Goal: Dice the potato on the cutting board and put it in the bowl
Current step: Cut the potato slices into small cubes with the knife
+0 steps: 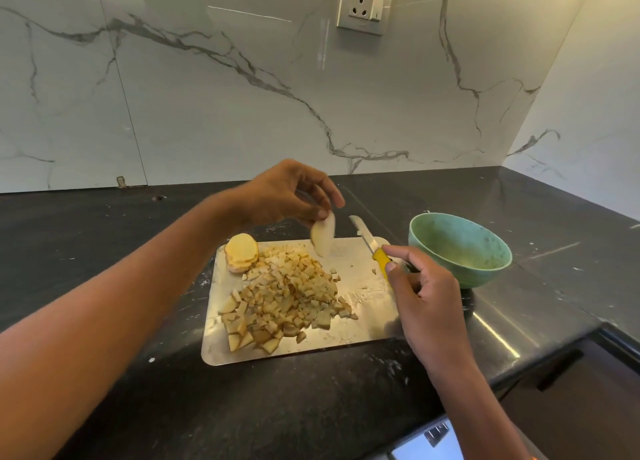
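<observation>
A metal cutting board (360, 324) lies on the black counter with a heap of diced potato (284, 297) across its middle. A stack of potato slices (241, 252) sits at its far left corner. My left hand (287, 196) hovers above the board's far edge and pinches one potato slice (323, 233) that hangs down from thumb and fingers. My right hand (422, 297) grips the yellow handle of a knife (367, 239); its blade points away over the board's far right corner. A green bowl (460, 248) stands just right of the board.
Marble walls rise behind the counter and on the right, with a socket (365, 4) high on the back wall. The counter's front edge runs down the right side, above a dark drawer front (571, 390). White specks dot the counter.
</observation>
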Motion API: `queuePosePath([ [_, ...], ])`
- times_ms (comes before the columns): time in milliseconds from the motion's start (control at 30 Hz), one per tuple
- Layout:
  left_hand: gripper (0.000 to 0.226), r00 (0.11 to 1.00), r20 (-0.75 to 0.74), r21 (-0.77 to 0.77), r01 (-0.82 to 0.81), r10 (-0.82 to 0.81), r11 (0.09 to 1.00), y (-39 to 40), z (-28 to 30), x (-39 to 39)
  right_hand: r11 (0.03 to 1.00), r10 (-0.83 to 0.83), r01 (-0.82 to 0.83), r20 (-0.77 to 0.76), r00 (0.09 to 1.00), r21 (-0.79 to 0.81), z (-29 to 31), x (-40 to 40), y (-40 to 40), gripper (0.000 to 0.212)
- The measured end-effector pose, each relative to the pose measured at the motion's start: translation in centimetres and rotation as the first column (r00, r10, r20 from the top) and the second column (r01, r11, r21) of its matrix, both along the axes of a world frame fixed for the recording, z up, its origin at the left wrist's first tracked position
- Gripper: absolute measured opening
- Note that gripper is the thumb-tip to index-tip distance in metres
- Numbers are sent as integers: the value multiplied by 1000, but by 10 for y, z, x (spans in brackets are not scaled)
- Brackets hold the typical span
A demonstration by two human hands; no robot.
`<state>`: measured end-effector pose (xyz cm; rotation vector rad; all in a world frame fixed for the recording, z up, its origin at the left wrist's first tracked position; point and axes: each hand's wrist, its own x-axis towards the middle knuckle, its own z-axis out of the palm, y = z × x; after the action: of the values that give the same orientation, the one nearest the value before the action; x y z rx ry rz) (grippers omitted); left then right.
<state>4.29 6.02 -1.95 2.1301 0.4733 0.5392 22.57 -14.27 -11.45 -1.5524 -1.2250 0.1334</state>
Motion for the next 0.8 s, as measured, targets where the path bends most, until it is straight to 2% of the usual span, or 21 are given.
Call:
queuePosePath([
  [100, 25, 999, -6, 18, -39, 40, 999, -7, -21, 24, 999, -52, 52, -5, 999, -11, -1, 1, 0, 22],
  [167, 30, 984, -43, 170, -161, 170, 972, -6, -37, 34, 997, -70, 71, 30, 997, -41, -3, 2, 0, 22],
  [233, 30, 936, -11, 357, -324, 351, 876, -4, -48, 38, 991, -86, 95, 94, 992, -98, -3, 2, 1, 24],
  [267, 25, 924, 8, 408, -352, 382, 842, -3, -51, 38, 986, -88, 104, 125, 988, -130, -2, 2, 1, 27],
  [300, 19, 933, -6, 430, -323, 361, 843, -3, -53, 37, 981, -90, 115, 154, 984, -158, -1, 0, 1, 29],
  [367, 11, 963, -143, 422, -150, 229, 894, -3, -54, 33, 972, -99, 142, 220, 970, -189, 1, -3, 0, 33],
  [433, 13, 951, -266, 398, -40, 157, 917, -6, -56, 30, 964, -114, 173, 278, 954, -200, 3, -7, 0, 36],
  [533, 21, 939, -276, 388, -86, 204, 918, -9, -62, 32, 958, -120, 195, 327, 938, -210, 4, -10, 0, 38],
  [667, 26, 911, -229, 471, -205, 344, 858, -15, -66, 38, 944, -114, 218, 373, 921, -248, 4, -14, 2, 39],
  [800, 23, 893, -197, 532, -249, 404, 809, -19, -70, 38, 929, -106, 253, 462, 881, -271, 5, -17, 3, 39],
])
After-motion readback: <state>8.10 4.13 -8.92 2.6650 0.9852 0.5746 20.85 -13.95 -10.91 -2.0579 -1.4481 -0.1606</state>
